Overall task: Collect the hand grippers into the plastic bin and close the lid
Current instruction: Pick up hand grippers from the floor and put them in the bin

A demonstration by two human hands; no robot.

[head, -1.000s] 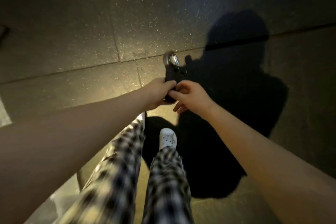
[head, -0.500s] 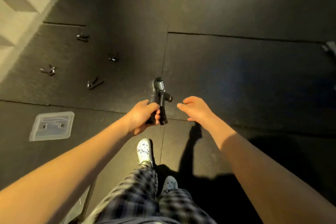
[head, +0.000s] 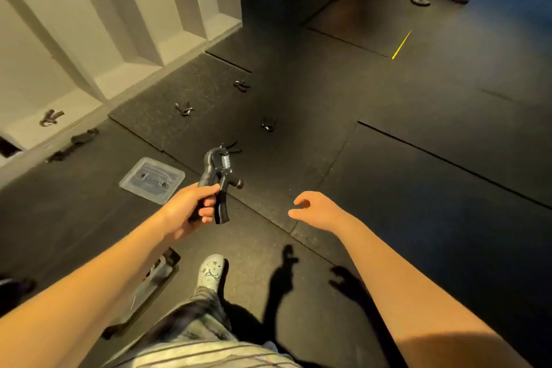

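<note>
**While one hand gripper is held, others wait on the floor**

Because the hand gripper (head: pixel 219 176) is hard plastic and steel with a coil spring at its head, it will likely feel stiff, fairly light and hard to damage. Its ribbed handles are the sensible place to take it, since they give grip and keep fingers clear of the spring. The left hand (head: pixel 191 212) does just that, fingers curled round the handles and the spring end pointing away, in the air above the dark floor mats (head: pixel 388 188). The right hand (head: pixel 316 210) hangs to the right with fingers loosely bent, holding nothing.

A clear lid (head: pixel 152 180) lies flat on the floor just left of the held tool. What I take for the plastic bin (head: pixel 155 278) sits near and left of the shoe (head: pixel 210 272), mostly hidden under the left forearm. Its inside cannot be seen.

Farther off, loose grippers lie well apart: one (head: pixel 184 109) far left of centre, one (head: pixel 241 86) beyond it, one (head: pixel 268 124) to the right. Another (head: pixel 51 117) rests on the base of the white shelf unit (head: pixel 119 24). Nothing seems to block the way to them, though the lid lies in the walking line and could be stepped on.
</note>
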